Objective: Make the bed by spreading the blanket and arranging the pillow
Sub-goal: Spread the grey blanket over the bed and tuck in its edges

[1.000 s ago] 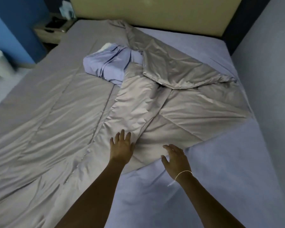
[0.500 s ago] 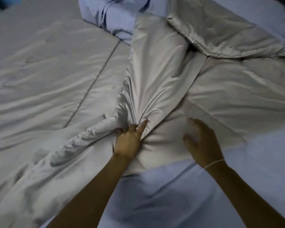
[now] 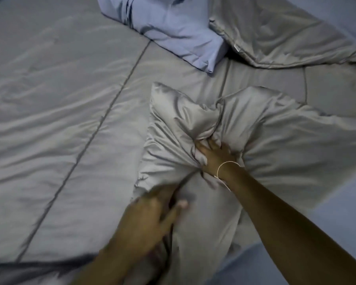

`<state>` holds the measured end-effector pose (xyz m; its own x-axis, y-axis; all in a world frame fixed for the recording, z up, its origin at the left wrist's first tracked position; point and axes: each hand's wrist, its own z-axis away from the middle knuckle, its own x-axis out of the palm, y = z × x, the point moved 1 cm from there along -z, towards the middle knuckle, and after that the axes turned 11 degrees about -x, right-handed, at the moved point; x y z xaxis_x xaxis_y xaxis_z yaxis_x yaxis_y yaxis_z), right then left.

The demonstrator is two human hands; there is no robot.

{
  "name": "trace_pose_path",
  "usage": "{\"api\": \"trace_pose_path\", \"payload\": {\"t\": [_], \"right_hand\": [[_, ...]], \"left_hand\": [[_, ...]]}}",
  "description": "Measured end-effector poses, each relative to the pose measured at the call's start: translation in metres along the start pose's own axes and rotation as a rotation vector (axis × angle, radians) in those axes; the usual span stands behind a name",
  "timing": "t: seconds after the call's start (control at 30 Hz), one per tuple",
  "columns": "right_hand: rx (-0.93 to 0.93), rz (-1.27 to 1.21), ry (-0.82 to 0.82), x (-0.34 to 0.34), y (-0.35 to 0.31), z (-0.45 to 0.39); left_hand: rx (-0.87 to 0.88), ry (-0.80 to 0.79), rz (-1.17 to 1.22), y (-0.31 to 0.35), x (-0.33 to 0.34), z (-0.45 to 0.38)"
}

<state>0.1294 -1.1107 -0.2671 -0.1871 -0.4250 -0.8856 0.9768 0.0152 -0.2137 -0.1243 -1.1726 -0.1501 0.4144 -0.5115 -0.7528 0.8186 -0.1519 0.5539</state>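
A grey quilted blanket point(image 3: 60, 120) covers most of the bed, with a folded-back flap point(image 3: 275, 33) at the top right. Its near part is gathered into a puffy bunch point(image 3: 173, 124) at the centre. My right hand point(image 3: 216, 155), with a thin band at the wrist, is closed on the crumpled fabric of that bunch. My left hand point(image 3: 152, 214) is blurred and lower, fingers curled against the blanket's near fold. A pale blue pillow point(image 3: 173, 27) lies on the blanket at the top centre.
The pale blue bedsheet point(image 3: 341, 212) shows at the lower right, beside the blanket's edge. A dark seam line point(image 3: 103, 120) runs diagonally across the flat blanket on the left.
The camera has closed in on the bed. My right hand went from lying flat on the blanket to gripping a bunch of it. My left hand slid back toward me.
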Motion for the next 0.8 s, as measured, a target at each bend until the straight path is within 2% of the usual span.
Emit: {"api": "trace_pose_path", "payload": {"t": [0.07,0.1,0.2,0.3,0.33,0.37,0.43,0.47,0.5,0.53,0.57,0.6,0.63,0.73,0.8], "right_hand": [[-0.026,-0.062,0.031,0.009,-0.006,0.026],[-0.008,-0.095,0.006,0.018,-0.008,0.044],[0.043,-0.129,-0.060,0.034,-0.005,0.088],[0.045,-0.133,-0.108,0.045,-0.019,0.151],[0.042,-0.197,-0.062,0.042,-0.016,0.171],[0.078,-0.288,0.066,0.032,-0.012,0.186],[0.295,-0.319,0.478,0.018,0.018,0.208],[0.416,-0.258,0.589,0.017,0.040,0.216],[0.507,-0.227,0.548,0.021,0.061,0.222],[0.540,-0.247,0.405,0.030,0.077,0.224],[0.513,-0.273,0.262,0.042,0.090,0.229],[0.463,-0.278,0.198,0.054,0.099,0.234],[0.406,-0.269,0.190,0.061,0.104,0.239],[0.262,-0.219,0.332,0.063,0.104,0.268],[0.286,-0.249,0.398,0.061,0.109,0.309]], "left_hand": [[0.015,0.197,-0.040,0.005,-0.003,-0.047],[0.003,0.235,-0.144,0.011,-0.001,-0.073],[-0.090,0.097,-0.237,0.019,0.035,-0.135],[-0.072,-0.011,-0.335,0.018,0.092,-0.138],[-0.057,-0.021,-0.382,0.020,0.109,-0.128],[-0.036,-0.018,-0.403,0.022,0.123,-0.117],[0.040,0.023,-0.404,0.029,0.146,-0.087],[0.068,0.045,-0.389,0.031,0.155,-0.072],[0.078,0.056,-0.374,0.032,0.162,-0.058],[0.070,0.059,-0.354,0.031,0.165,-0.049],[0.060,0.053,-0.336,0.034,0.170,-0.039],[0.051,0.045,-0.302,0.039,0.174,-0.029],[0.055,0.034,-0.249,0.047,0.177,-0.018],[0.042,-0.014,-0.078,0.081,0.190,0.018],[0.004,0.007,-0.097,0.106,0.207,0.046]]}}
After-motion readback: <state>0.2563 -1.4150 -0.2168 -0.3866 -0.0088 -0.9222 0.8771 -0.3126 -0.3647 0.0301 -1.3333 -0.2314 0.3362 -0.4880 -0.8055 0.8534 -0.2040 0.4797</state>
